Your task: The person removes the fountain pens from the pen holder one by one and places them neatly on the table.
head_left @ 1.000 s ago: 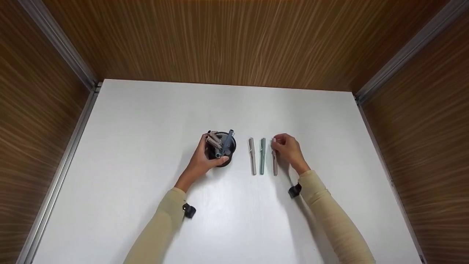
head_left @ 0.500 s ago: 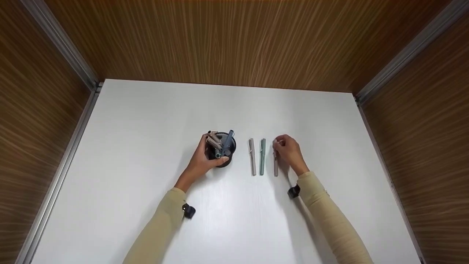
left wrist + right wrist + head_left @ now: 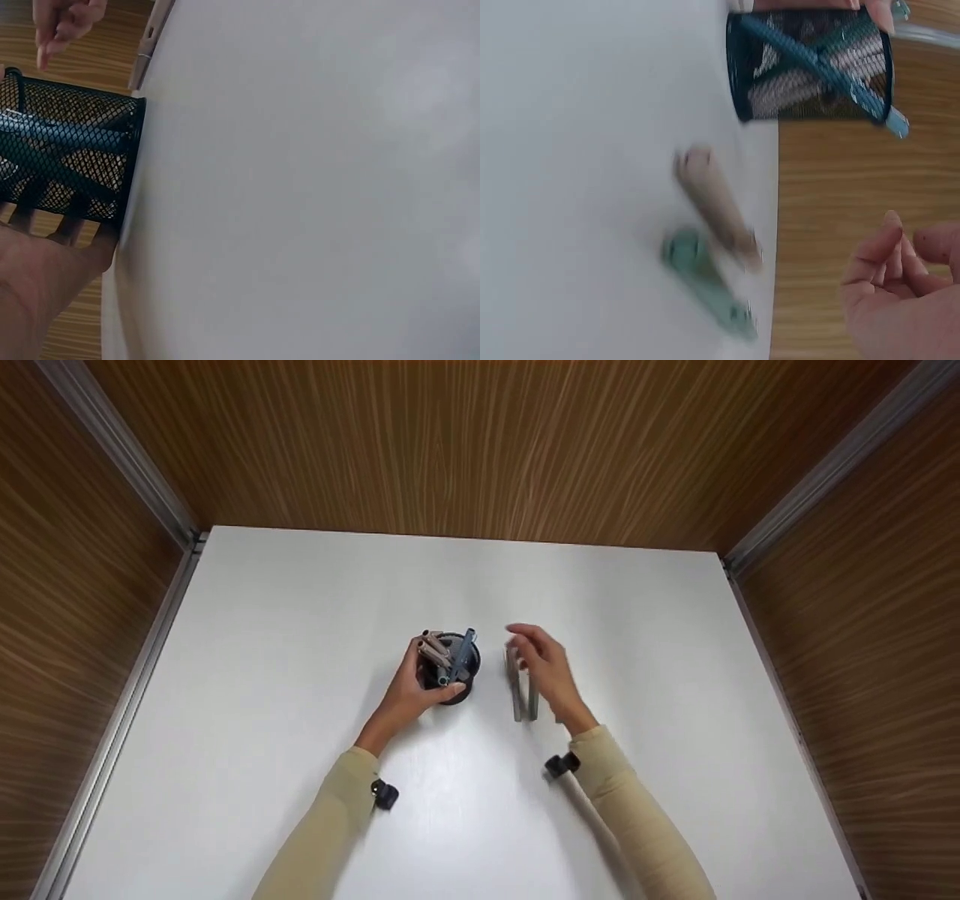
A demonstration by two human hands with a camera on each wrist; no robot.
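We saw the left hand [image 3: 409, 690] curled round the left side of a black mesh cup [image 3: 452, 669], gripping it; the cup stood upright near the middle of the tabletop [image 3: 300, 607], slightly left of centre. In the left wrist view the palm [image 3: 37, 285] pressed against the cup's wall [image 3: 71, 161], and the cup's base met the white surface.

Inside the cup we counted several pens leaning across one another: beige pens [image 3: 435, 648] towards the left rim and a blue pen [image 3: 461, 652] slanting up to the right. The right wrist view showed the blue pens [image 3: 810, 56] crossed behind the mesh [image 3: 810, 64], with pale ones behind them.

The right hand [image 3: 544, 664] hovered just right of the cup, above the pens that lay on the tabletop. Its fingers were loosely bent and held nothing; in the right wrist view they [image 3: 889, 262] curled slackly over empty air. We read it as relaxed and empty, though motion blur softened its outline.

Two pens lay side by side just right of the cup, pointing towards the far edge: a beige pen [image 3: 516, 701] on the left and a green pen [image 3: 532, 705] just beside it. The hand covered their far ends in the head view. The right wrist view showed the beige one [image 3: 716, 206] and the green one [image 3: 709, 281] close together but not touching, both blurred.
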